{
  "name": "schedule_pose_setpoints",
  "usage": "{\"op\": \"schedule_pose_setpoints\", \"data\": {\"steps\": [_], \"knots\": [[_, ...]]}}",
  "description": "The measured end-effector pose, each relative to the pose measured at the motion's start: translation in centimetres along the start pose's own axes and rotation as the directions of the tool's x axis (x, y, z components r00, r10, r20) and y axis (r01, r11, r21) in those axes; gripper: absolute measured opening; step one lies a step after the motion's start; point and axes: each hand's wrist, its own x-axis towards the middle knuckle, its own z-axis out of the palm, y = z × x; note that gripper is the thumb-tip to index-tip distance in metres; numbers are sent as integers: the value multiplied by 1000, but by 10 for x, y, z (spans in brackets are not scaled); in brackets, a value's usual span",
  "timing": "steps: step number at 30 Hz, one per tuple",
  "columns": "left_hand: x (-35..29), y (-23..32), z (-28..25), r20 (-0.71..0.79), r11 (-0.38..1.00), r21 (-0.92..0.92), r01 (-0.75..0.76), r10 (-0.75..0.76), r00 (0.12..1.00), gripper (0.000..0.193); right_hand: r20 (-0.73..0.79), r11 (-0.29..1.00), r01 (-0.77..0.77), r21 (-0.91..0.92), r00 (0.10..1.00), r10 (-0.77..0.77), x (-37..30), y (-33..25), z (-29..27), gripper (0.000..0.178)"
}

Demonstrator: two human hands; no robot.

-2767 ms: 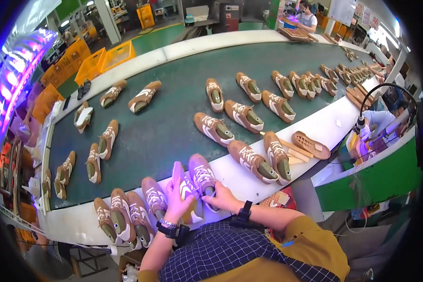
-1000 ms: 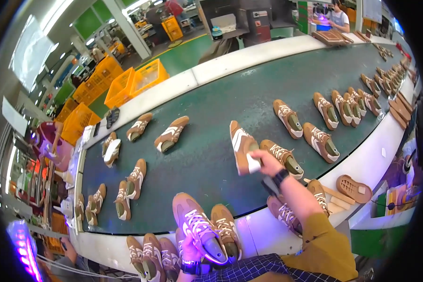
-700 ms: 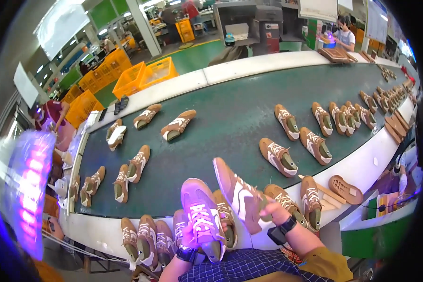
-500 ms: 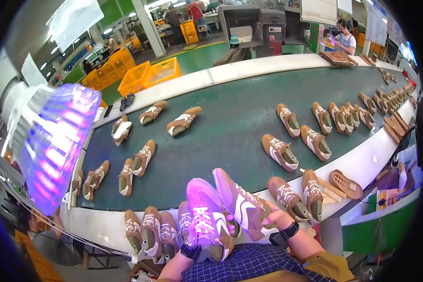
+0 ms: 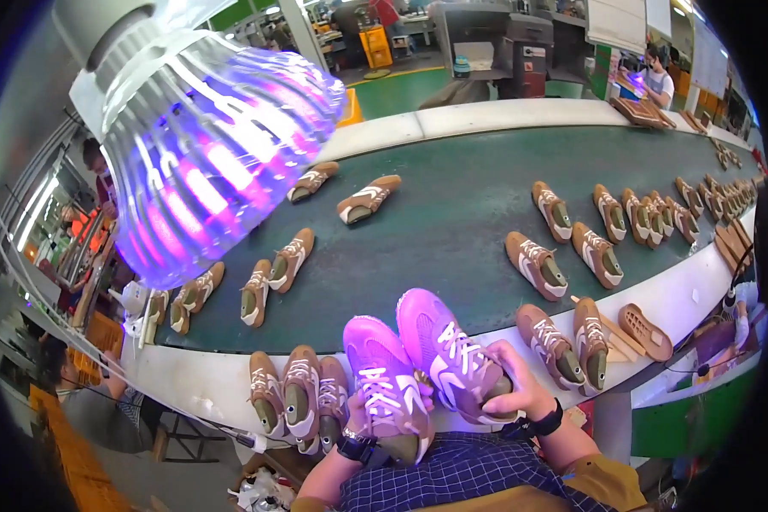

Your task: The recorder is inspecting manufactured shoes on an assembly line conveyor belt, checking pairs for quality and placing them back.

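Observation:
A brown and white lace-up sneaker [image 5: 375, 363], tinted purple by light, is gripped by my left hand [image 5: 357, 416] around its rear part. My right hand [image 5: 522, 388] is closed round the heel end of a second sneaker [image 5: 448, 341] just beside it. Both shoes have their toes pointing away from me, uppers and white laces facing up, with dark green lasts showing in the openings. A large glowing lamp [image 5: 222, 162] with pink-violet light hangs at the upper left. The fingers under the shoes are partly hidden.
Several sneakers stand on the white ledge left of my hands, and a pair [image 5: 557, 346] to the right, beside a loose sole [image 5: 646, 333]. More sneakers are spread over the green conveyor belt [image 5: 435, 230]. A co-worker [image 5: 657, 78] is at the far right.
The right-hand sneaker has rolled from showing its side to upper facing up, level with the other. My view has shifted, so the lamp looks nearer and larger.

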Motion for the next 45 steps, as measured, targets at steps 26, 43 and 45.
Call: {"op": "schedule_pose_setpoints", "data": {"steps": [26, 43, 45], "knots": [[47, -10, 53, -251, 883, 115, -455, 469, 847, 63, -45, 599, -73, 797, 983, 180, 5, 21, -40, 68], [52, -17, 53, -476, 832, 191, -521, 543, 692, 52, -442, 680, 159, 716, 857, 265, 20, 8, -8, 43], [53, -18, 53, -472, 836, 195, -513, 539, 698, 52, -450, 665, 166, 728, 848, 281, 20, 10, -8, 44]]}}
